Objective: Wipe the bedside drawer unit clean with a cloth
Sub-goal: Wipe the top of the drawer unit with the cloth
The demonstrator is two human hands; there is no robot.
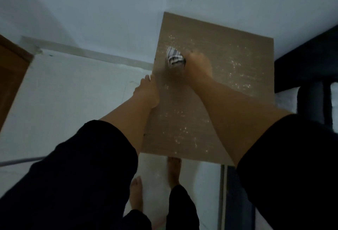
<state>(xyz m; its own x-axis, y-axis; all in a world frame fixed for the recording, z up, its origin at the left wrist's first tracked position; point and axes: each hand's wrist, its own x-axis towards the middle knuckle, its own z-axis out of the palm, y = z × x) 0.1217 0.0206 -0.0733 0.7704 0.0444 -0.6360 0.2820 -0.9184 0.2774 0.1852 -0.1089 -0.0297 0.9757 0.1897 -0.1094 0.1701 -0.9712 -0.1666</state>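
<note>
From the head camera, a brown wooden bedside drawer unit (228,76) stood in the corner against the pale wall (109,10). Only its flat top showed, and it was dotted with shiny wet drops. No drawers could be seen from up there.

The right hand (198,66) was on the far part of the top. Its fingers were clenched around a bunched white cloth with dark stripes (174,59), and the cloth pressed on the wood. The picture was blurry there, so the fingers could not be told apart.

The left hand (147,91) rested on the left edge of the top. The thumb lay on the wood. The fingers hung over the side, and it was hard to tell if they gripped the edge. It held nothing else.

The cloth looked soft and light. It would squash and fold easily, so a full fist around the bundle seemed the best hold. The wet top was probably slippery. The unit looked stiff and heavy, and the edge seemed a good place to steady it.

Much of the top looked still wet, so the wiping seemed far from done.

A dark bed (309,76) stood to the right. Two bare feet (173,171) stood on the white floor (73,101) below.
</note>
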